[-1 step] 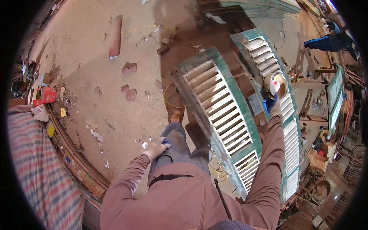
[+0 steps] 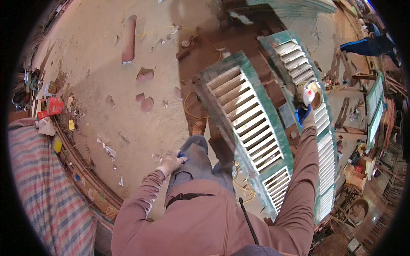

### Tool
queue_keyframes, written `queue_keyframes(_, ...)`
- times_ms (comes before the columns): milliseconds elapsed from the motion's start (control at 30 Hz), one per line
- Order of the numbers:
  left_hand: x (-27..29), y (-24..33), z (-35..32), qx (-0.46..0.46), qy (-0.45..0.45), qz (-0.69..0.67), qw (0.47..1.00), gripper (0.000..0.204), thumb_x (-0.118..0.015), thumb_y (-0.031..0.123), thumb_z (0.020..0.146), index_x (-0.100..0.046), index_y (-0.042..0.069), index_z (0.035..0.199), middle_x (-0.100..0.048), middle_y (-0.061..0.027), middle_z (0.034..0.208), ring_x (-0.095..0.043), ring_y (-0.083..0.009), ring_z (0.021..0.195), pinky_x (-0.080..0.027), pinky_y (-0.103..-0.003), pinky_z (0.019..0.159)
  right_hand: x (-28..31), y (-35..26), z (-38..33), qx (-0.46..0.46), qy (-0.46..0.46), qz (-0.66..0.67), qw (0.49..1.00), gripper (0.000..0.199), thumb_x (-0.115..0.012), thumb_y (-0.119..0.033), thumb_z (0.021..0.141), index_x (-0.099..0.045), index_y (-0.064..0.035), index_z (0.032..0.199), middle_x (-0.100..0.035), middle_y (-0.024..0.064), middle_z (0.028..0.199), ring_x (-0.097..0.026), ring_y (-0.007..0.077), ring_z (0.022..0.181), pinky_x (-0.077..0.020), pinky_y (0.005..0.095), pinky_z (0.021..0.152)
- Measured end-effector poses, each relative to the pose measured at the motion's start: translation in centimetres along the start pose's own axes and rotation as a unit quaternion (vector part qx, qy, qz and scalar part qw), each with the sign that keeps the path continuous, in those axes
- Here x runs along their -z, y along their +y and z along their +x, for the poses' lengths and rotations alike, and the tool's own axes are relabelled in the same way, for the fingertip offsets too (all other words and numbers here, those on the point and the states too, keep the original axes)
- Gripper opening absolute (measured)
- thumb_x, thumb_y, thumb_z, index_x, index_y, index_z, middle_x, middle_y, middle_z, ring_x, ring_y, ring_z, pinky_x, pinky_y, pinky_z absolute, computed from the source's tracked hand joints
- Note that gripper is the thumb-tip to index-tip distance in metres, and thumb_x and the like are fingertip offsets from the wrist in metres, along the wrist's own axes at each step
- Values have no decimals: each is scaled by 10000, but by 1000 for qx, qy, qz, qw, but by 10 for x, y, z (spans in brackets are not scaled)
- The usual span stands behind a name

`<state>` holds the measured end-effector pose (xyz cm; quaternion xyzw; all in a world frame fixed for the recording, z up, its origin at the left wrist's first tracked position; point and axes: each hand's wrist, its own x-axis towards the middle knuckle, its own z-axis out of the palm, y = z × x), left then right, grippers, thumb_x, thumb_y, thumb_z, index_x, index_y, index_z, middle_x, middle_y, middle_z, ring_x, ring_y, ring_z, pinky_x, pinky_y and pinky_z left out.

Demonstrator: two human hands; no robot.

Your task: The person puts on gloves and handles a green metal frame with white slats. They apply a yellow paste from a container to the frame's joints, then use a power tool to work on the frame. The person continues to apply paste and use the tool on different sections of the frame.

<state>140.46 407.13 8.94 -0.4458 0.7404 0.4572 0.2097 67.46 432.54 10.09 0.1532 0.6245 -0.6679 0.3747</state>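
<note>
At the end of my outstretched right arm, my right hand (image 2: 304, 114), in a blue-palmed glove, is closed around what looks like a white bottle with a red tip (image 2: 308, 97). The bottle overlaps a round, yellowish container (image 2: 317, 94) above the far louvred shutter (image 2: 323, 147); whether the two touch is hidden. A second green-framed louvred shutter (image 2: 255, 132) lies nearer to me, left of that arm. Beside my left thigh hangs my left hand (image 2: 171, 162), gloved in pale fabric with blue at the fingers. Its fingers are blurred and partly turned away.
Broken brown pieces (image 2: 145, 74) and a brown tube (image 2: 129, 40) lie on the dusty floor. A yellow cord (image 2: 188, 112) loops near my foot. Striped sheeting (image 2: 47, 183) is at left. Another person (image 2: 371, 46) is at far right, near a green panel (image 2: 375, 113).
My left hand has shifted slightly upward beside my thigh. The right hand stays at the bottle and container; the whole view has moved a little.
</note>
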Motion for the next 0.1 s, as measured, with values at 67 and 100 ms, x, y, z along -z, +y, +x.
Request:
queue_keyframes(67,39,-30,-7,92,-15,-7,996,468,-836,466,871,-782,77,1126,-807,-176,1049,-779,-311,995,-581,-440,906,-63,19,-14,277,18,-612,741,475,-651,-497,1019,-804,-49,1057,-824,133,922,-784,323,878,-559,468,760)
queue_keyframes(100,54,-38,-5,105,-23,5,994,535,-846,510,852,-772,82,1164,-809,-179,1031,-781,-317,1014,-582,-438,926,-70,30,-22,265,18,-614,743,475,-651,-497,1019,-804,-49,1057,-824,133,922,-784,323,878,-559,468,760)
